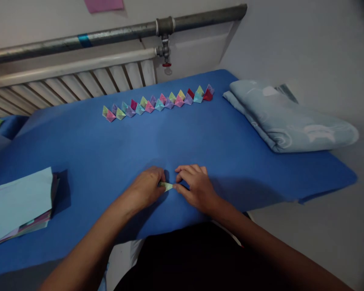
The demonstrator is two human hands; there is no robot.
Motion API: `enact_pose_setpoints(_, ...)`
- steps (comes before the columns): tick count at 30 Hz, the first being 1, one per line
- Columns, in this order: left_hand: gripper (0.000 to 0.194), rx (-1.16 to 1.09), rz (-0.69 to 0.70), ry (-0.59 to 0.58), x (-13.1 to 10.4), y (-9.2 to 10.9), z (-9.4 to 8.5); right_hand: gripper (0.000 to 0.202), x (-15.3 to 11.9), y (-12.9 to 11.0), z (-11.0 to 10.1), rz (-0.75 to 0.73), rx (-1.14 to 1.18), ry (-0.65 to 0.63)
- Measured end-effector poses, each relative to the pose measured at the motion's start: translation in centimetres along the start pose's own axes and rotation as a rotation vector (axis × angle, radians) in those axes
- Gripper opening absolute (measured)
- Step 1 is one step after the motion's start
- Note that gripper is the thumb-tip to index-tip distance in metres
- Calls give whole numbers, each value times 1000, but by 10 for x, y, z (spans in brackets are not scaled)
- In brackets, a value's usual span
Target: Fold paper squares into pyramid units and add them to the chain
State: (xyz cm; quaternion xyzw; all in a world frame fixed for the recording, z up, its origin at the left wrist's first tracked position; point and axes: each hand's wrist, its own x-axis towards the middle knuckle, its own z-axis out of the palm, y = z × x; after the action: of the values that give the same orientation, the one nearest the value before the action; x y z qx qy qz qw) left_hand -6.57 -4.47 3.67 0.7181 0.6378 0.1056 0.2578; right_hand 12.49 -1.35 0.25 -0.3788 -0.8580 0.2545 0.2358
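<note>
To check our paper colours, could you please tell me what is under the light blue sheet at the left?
Under the light blue sheet lies a stack of paper, with lavender, pinkish and pale edges showing. The rest is covered, so I cannot count the sheets.

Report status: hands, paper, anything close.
Left hand holds small green paper. Right hand at its tip. Paper stack off left, folded paper pieces beyond, both apart from hands.

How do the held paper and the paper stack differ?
The held paper looks small and narrow; the paper stack is much larger, with many layers. The held paper is pale yellow-green; the paper stack is mostly light blue on top. The held paper is in the left hand; the paper stack lies untouched on the blue surface.
</note>
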Motion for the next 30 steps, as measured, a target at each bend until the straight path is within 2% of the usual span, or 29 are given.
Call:
enact_pose_setpoints(3, 5, -249, -129, -65, -4, -1, -2, 6, 0, 0, -2, 48, 107, 54)
enact_pose_setpoints(6, 3, -377, -190, -5, -10, -8, 1, 6, 1, 0, -4, 88, 202, 93)
enact_pose_setpoints(11, 14, -271, -123, 80, -17, -7, 9, 7, 0, -2, -3, 61, 199, 69)
enact_pose_setpoints(15, 7, -136, -231, -15, -17, 4, 7, 7, -1, -2, -1, 48, 182, 45)
enact_pose_setpoints(18, 2, -182, -293, -42, -18, 6, 4, 7, -1, -1, -2, 44, 186, 34)
enact_pose_setpoints(20, 2, -303, -285, 1, -22, 4, 4, 7, -1, -1, -3, 46, 206, 32)
enact_pose_setpoints(22, 8, -521, -278, 15, -25, 0, 4, 5, -2, -3, -3, 31, 254, 24)
enact_pose_setpoints(25, 17, -876, -315, -41, -30, -7, 5, 7, -4, -9, -2, 7, 377, -18)
enact_pose_setpoints(30, 20, -1173, -355, -79, -37, -11, 4, 11, -7, -22, -1, 163, 795, -161)
